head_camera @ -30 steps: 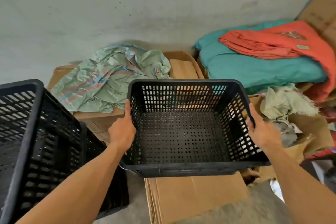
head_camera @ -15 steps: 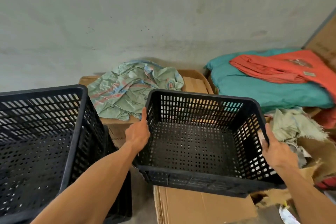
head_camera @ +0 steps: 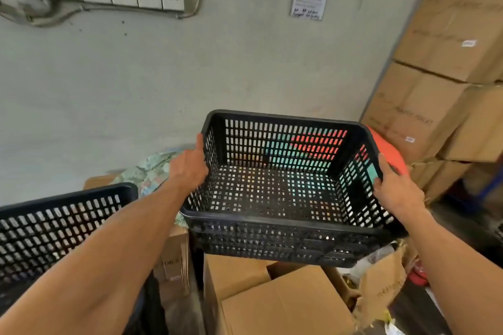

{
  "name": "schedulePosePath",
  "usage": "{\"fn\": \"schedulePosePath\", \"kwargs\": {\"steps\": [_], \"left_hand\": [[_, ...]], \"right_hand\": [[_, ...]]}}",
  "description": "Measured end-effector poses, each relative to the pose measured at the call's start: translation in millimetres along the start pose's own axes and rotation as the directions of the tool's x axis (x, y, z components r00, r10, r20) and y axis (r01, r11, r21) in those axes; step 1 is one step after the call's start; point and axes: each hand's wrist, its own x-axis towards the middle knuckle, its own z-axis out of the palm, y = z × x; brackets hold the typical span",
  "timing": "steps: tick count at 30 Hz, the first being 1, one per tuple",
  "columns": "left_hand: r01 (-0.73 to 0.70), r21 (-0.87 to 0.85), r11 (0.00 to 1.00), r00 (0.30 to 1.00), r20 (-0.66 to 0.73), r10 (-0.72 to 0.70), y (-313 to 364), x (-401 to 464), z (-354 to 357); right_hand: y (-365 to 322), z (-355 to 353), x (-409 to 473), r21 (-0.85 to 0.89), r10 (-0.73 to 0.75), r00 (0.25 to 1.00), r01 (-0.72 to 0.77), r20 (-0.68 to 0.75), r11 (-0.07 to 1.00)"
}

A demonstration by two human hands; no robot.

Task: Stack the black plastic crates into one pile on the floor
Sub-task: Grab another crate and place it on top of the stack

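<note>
The black crate (head_camera: 285, 190) was held up in the air by both short sides, above the cardboard boxes (head_camera: 275, 299) and to the right of the second crate (head_camera: 57, 228), which stood at the left edge, apparently on something dark beneath it. The left hand (head_camera: 189, 168) was pressed against the left wall with the thumb laid up along the rim; its other fingers were hidden behind the wall, so their grip could not be told. The right hand (head_camera: 394, 187) was hooked over the right rim, thumb on top, fingers hidden outside.

The risks, as judged: smooth moulded plastic could be let slip if it was gripped only at the rims. The carried crate was tilted, its right end lower, and a corner could be caught on the other crate's rim, so that it would jam crooked instead of seating. A fingertip could be pinched between walls as one crate was dropped into the other.

The crates were rigid lattice: slotted walls, a perforated floor, thick rolled rims, slightly tapered sides. Crumpled cloth (head_camera: 152, 171) was glimpsed between them, and stacked cartons (head_camera: 449, 68) at the far right.
</note>
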Motion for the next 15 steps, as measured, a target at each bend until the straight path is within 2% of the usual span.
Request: {"fn": "schedulePosePath", "kwargs": {"steps": [5,11,15], "left_hand": [[-0.050,0.022,0.998,0.988,-0.145,0.053,-17.6,5.9,-95.2],[-0.047,0.041,0.998,0.954,-0.295,0.057,-62.1,-1.7,-192.9],[-0.001,0.079,0.997,0.942,-0.336,0.028,-106.5,-15.4,-250.3]], "right_hand": [[-41.6,-69.4,-9.8,0.064,-0.040,0.991,0.049,-0.130,0.997],[-106.6,-132.8,-17.1,0.096,-0.064,0.987,0.079,-0.150,0.992],[-163.2,-167.6,-25.2,0.078,-0.138,0.975,0.154,-0.175,0.985]]}}
